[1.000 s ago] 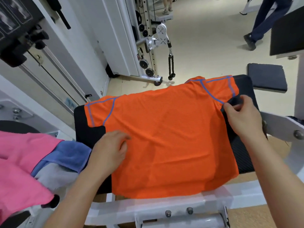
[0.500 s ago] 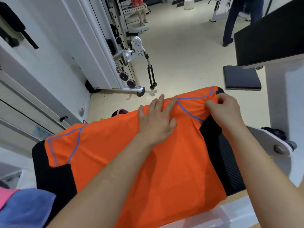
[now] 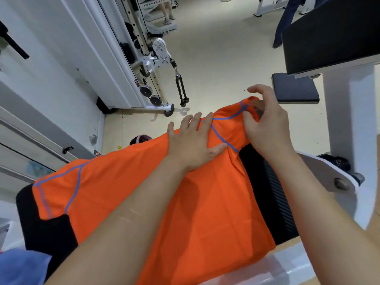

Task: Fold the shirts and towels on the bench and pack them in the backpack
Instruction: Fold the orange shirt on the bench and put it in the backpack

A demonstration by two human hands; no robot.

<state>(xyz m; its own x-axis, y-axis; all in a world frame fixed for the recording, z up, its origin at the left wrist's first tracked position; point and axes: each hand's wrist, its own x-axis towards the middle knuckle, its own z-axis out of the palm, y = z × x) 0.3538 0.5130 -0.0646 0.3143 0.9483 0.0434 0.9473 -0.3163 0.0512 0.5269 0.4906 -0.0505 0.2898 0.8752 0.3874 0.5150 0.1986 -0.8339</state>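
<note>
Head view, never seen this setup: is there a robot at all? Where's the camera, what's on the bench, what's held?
No robot here: a person works with bare hands, and the single camera sits on their head, looking forward and down, so both forearms enter from the bottom. An orange shirt with blue seams lies spread over a black padded bench. The left hand presses flat on it near the shoulder; the right hand pinches the end of the sleeve, probably to fold it in. A blue cloth shows at the lower left corner. Behind is a gym floor with a cable machine.
</note>
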